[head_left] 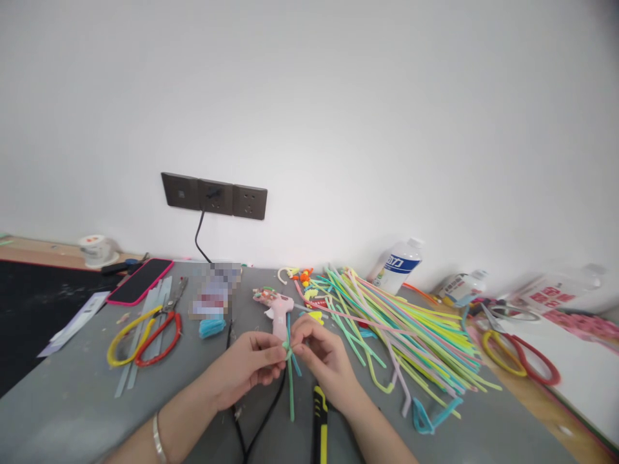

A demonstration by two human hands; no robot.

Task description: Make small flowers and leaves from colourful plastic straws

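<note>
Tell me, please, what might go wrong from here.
The glue gun, close beyond the left hand and right hand, might burn them if hot. The black cord near the left forearm could snag. The green stem in the left hand might slip.

Pipe cleaners (416, 328) strew the gray tabletop (72, 399).

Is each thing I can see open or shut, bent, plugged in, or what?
Left hand, pinching the green pipe cleaner
Right hand, pinching it too
Black plug, in the middle wall socket
Phone, lying flat, screen dark
Red-and-yellow-handled cutters, handles spread apart
Pink glue gun, can't tell if it's on
Blue-labelled white bottle, standing, cap on
Black-and-yellow utility knife, can't see its blade
</note>
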